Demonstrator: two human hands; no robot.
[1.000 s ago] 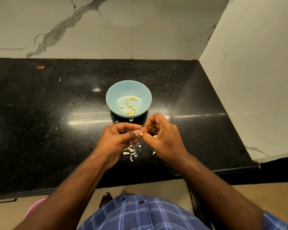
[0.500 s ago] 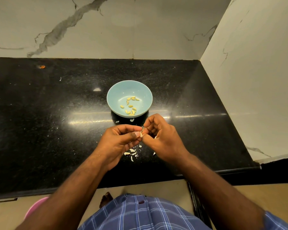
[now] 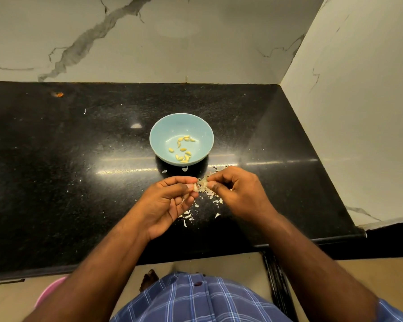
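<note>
The person stands at a black counter (image 3: 79,170) peeling garlic; the left hand (image 3: 170,201) pinches a small garlic clove (image 3: 196,187) between thumb and curled fingertips, held in the air just in front of a light blue bowl (image 3: 158,126); the right hand (image 3: 240,194) has its thumb and forefinger closed on a flap of papery skin (image 3: 204,182) that spreads between the two hands. A second ago the hands were pressed close together, fingertips working at the clove; now the right hand has drawn off to the right and the skin has come away with it, so the pale clove shows at the left thumb; this looks like the moment the peel lets go, though whether the clove is wholly bare cannot be told, since the fingers cover most of it. The bowl stays where it was, with a scatter of yellowish peeled cloves (image 3: 183,149) in its bottom; loose white scraps (image 3: 191,216) lie on the counter under and between the hands. The likely next step is to drop the skin and put the clove in the bowl; any remnant stuck at the tip would need one more pull.
</note>
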